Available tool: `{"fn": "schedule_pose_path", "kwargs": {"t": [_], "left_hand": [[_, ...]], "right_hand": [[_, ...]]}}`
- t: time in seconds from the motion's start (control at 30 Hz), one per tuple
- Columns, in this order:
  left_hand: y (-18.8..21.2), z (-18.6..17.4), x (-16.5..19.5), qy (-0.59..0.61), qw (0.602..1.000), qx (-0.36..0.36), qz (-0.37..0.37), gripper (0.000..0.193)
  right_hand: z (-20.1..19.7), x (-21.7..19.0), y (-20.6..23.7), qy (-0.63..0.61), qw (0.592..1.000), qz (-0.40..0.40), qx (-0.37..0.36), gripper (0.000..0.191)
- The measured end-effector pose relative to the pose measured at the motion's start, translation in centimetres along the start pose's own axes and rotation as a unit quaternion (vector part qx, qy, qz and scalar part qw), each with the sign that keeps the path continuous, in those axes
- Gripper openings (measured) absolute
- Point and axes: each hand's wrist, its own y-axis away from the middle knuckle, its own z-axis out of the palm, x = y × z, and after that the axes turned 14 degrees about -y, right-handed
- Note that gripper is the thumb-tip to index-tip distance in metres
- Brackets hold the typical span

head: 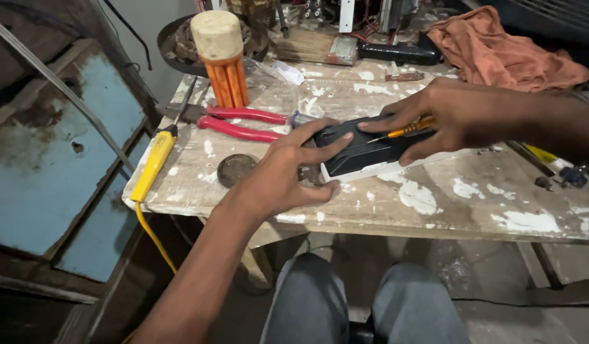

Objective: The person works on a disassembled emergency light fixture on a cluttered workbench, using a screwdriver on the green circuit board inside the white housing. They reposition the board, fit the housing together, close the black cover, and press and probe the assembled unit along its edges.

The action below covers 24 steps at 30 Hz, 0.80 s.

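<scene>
Right now: lots of ways for a slip. Small orange screwdriver (406, 130) with a thin sharp tip, aimed across the top of the flat black device (364, 151), straight toward the left hand (283, 172). Too hard a push, tip off its spot, and maybe a scratch on the black top or a poke in a finger. Device close to the front edge of the worktop (498, 210), just past the knees; a shove from the side, and maybe a slide off the edge and down to the floor. Can't tell which spot the tip sits on; too small to see.

Left hand: open and spread flat, thumb on the near edge of the device, fingers lying over its left end. Pressing down, not wrapped around anything.

Right hand (454, 118): curled shut around the screwdriver, with its fingertips also touching the right end of the device.

Device: flat on the worktop, black top over a white bottom, between the two hands.

Close by: red-handled pliers (237, 122) just behind the left hand, a yellow tool (153, 164) on a yellow cord at the left edge, a round dark disc (234, 169) beside the left wrist, an orange cloth (505, 51) at the back right.
</scene>
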Motion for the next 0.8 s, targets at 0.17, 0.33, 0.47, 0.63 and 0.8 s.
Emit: {"fn": "schedule_pose_path", "kwargs": {"t": [0.17, 0.33, 0.47, 0.63, 0.8], "left_hand": [[0.1, -0.1, 0.1, 0.014, 0.999, -0.023, -0.024, 0.065], [-0.1, -0.4, 0.0, 0.003, 1.0, -0.023, -0.015, 0.06], [-0.5, -0.5, -0.5, 0.017, 0.999, -0.027, -0.002, 0.052], [-1.7, -1.2, -1.2, -0.027, 0.997, -0.07, 0.025, 0.056], [-1.8, -1.3, -0.6, -0.008, 0.995, -0.081, -0.058, 0.066]], "right_hand": [[0.0, -0.5, -0.1, 0.109, 0.991, 0.073, -0.013, 0.082], [-0.3, -0.7, 0.2, 0.103, 0.995, 0.015, 0.004, 0.082], [-0.1, -0.1, 0.1, 0.076, 0.997, -0.018, 0.015, 0.083], [0.4, 0.4, 0.7, 0.111, 0.992, -0.033, 0.049, 0.083], [0.9, 0.0, 1.0, 0.135, 0.989, -0.002, 0.057, 0.082]]}}
